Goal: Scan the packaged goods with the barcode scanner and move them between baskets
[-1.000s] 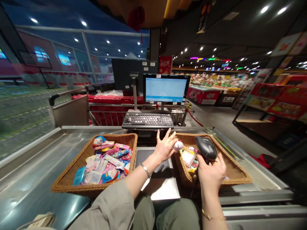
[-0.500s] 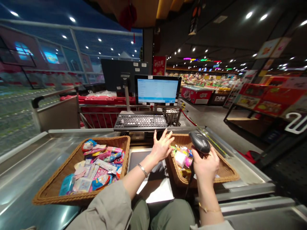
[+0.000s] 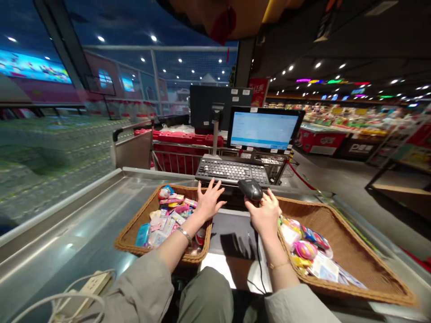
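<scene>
My right hand [image 3: 265,214] grips a black handheld barcode scanner [image 3: 250,189], held up between the two baskets with its cable hanging down. My left hand [image 3: 208,201] is open with the fingers spread, hovering over the right edge of the left wicker basket [image 3: 131,233], which is full of several small colourful packets [image 3: 168,215]. The right wicker basket [image 3: 353,251] holds a few colourful packets [image 3: 305,249] in its near left part. Ahead stand a keyboard [image 3: 232,170] and a lit monitor [image 3: 264,130].
A steel checkout counter [image 3: 67,224] runs to the left. A white power strip with cables [image 3: 84,291] lies at the lower left. A red shopping trolley [image 3: 178,148] stands behind the counter. Store shelves and displays [image 3: 336,130] fill the right background.
My left hand let go of a small round packet over the right basket and moved left to the left basket. My right hand with the scanner shifted left. The view turned left.
</scene>
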